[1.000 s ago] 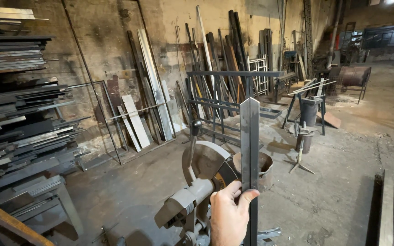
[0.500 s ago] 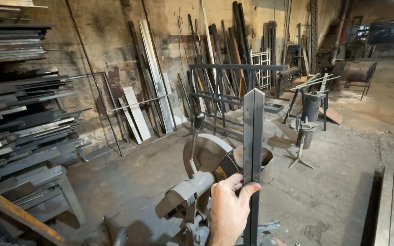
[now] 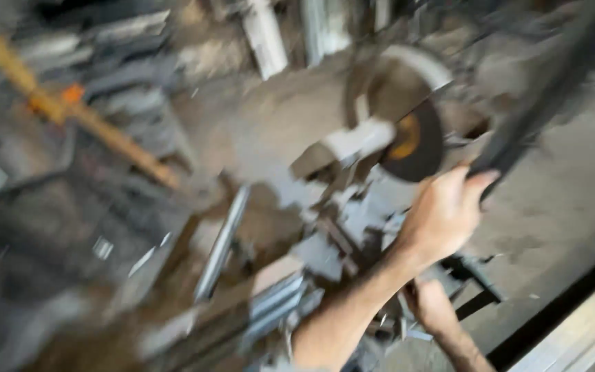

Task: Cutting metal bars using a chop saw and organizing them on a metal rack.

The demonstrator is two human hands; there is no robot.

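The view is heavily blurred by motion. My left hand [image 3: 445, 213] is shut on a long dark metal bar [image 3: 552, 89] that slants up to the upper right. Just left of that hand stands a chop saw [image 3: 352, 148] with a dark cutting disc [image 3: 418, 141] and an orange hub. My right hand [image 3: 435, 306] is lower down, by the saw's base and the bar's lower end; blur hides whether it grips anything.
A wooden handle with an orange part [image 3: 70, 114] crosses the upper left above stacked metal stock [image 3: 70, 213]. A pale metal profile [image 3: 225, 238] lies on the dusty floor. Light metal bars [image 3: 587, 324] lie at the lower right.
The view has swung sharply downward and toward the saw. The bar, upright before, now leans to the right, and my right hand has come into view.
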